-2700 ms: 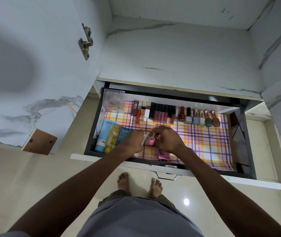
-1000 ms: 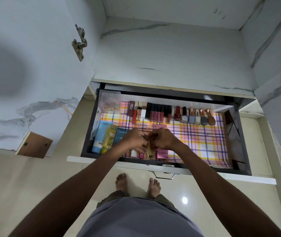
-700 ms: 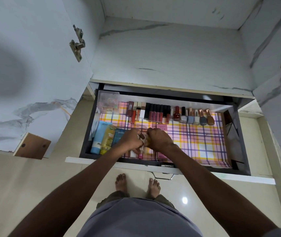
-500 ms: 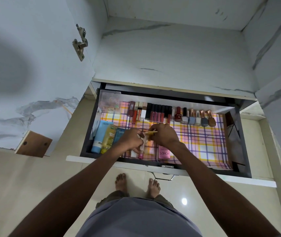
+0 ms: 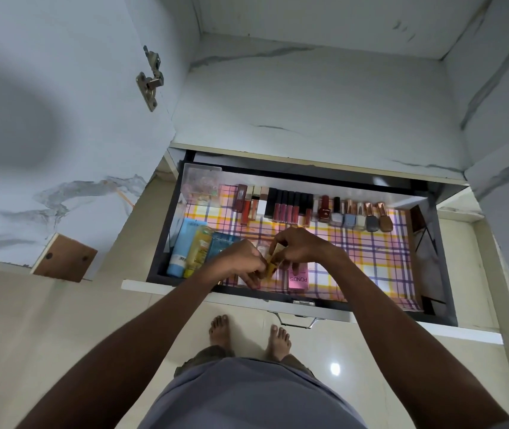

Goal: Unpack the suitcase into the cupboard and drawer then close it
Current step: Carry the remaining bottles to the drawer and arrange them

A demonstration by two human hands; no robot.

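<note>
Head camera looks down into the open drawer [image 5: 166, 243], which is pulled out from the cupboard [image 5: 309, 103]. Both hands meet over the front of the drawer. The left hand [image 5: 234, 264] and the right hand [image 5: 299, 246] have bent fingers, and together they pinch a small yellow tube [image 5: 270, 267] between them. Just beside the right hand lies a pink box [image 5: 298, 278] on the checked liner [image 5: 370, 258]. Tubes [image 5: 191, 246] lie at the left side, and a row of little bottles [image 5: 352, 216] stands along the back. The hands hide most of the yellow tube, so I cannot tell what it is. No suitcase shows.
</note>
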